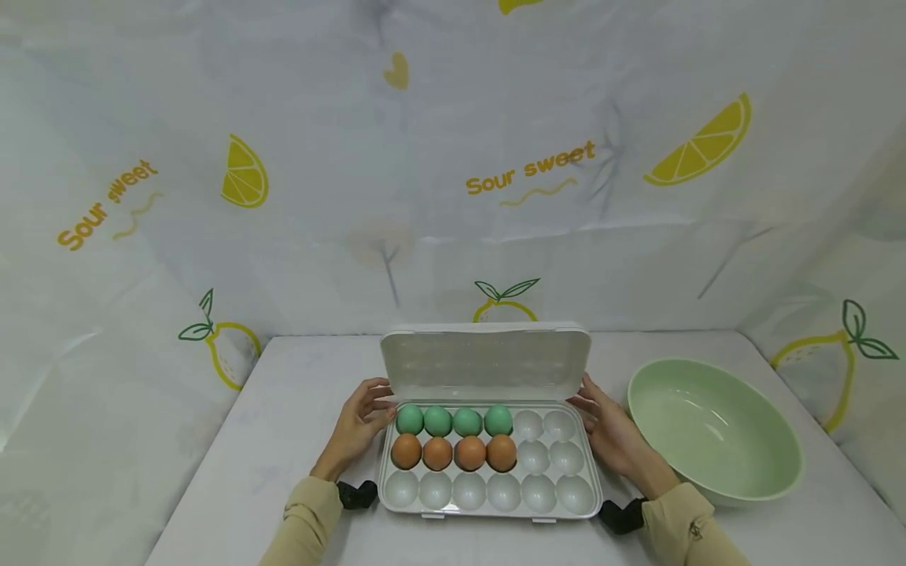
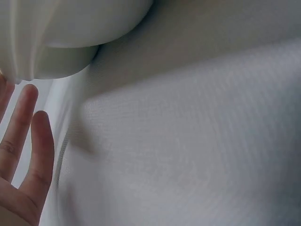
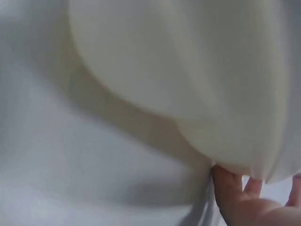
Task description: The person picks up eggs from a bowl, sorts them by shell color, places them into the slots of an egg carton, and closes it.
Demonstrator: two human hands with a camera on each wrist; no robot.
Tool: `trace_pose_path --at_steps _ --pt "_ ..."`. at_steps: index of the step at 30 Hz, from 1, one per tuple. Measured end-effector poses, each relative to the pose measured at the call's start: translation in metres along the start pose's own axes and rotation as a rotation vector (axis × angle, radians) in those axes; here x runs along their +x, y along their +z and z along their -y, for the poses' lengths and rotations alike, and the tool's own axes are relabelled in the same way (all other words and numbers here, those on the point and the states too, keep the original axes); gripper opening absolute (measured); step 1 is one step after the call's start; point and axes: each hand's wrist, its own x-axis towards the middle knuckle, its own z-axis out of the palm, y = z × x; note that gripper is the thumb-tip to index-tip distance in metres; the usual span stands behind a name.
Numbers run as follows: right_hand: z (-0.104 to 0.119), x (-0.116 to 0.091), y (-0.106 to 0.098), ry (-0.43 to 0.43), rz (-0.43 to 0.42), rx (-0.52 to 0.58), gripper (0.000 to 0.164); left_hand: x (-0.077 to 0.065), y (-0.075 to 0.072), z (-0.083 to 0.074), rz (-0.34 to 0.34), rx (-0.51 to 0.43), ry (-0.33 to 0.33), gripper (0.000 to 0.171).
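Note:
A white plastic egg box stands on the table with its lid raised at the back. Several green eggs fill the left part of its rear row, and several brown eggs the left part of the middle row. The front row of cups and the right-hand cups hold nothing. My left hand is at the box's left rear corner, its fingers fairly straight in the left wrist view. At the right rear corner is my right hand, fingers extended along the box's side near the lid; the box partly hides its fingertips.
A large pale green oval basin stands right of the box, close beside my right forearm. Behind the white table hangs a white curtain printed with lemons. Black wrist mounts sit near the box's front corners.

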Motion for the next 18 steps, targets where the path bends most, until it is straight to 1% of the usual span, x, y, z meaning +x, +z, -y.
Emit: trace_pose_path --at_steps 3,6,9,10,11,13,15,17,18 --pt "0.000 -0.004 -0.001 0.013 0.010 0.011 0.086 -0.002 0.001 0.000 -0.018 -0.019 -0.031 0.046" --pt "-0.001 -0.006 -0.002 0.003 0.022 0.024 0.080 -0.005 0.002 -0.003 -0.032 -0.031 -0.053 0.040" --pt "-0.003 -0.010 -0.003 -0.012 0.037 0.058 0.060 -0.009 0.002 -0.007 -0.025 -0.039 -0.115 0.030" --pt "-0.004 -0.011 -0.003 -0.017 0.042 0.071 0.052 -0.010 0.002 -0.009 -0.017 -0.041 -0.140 0.029" --pt "-0.005 -0.013 -0.004 -0.028 0.058 0.074 0.047 -0.011 0.002 -0.013 0.000 -0.043 -0.164 0.031" --pt "-0.007 -0.015 -0.006 -0.058 0.081 0.075 0.043 -0.014 0.000 -0.020 0.044 -0.049 -0.200 0.041" --pt "-0.009 -0.018 -0.007 -0.081 0.102 0.056 0.049 -0.018 -0.002 -0.029 0.106 -0.044 -0.215 0.050" --pt "-0.009 -0.020 -0.008 -0.090 0.119 0.045 0.059 -0.022 -0.005 -0.038 0.170 -0.052 -0.217 0.055" --pt "-0.009 -0.021 -0.008 -0.094 0.113 0.025 0.061 -0.025 -0.006 -0.042 0.200 -0.057 -0.214 0.057"
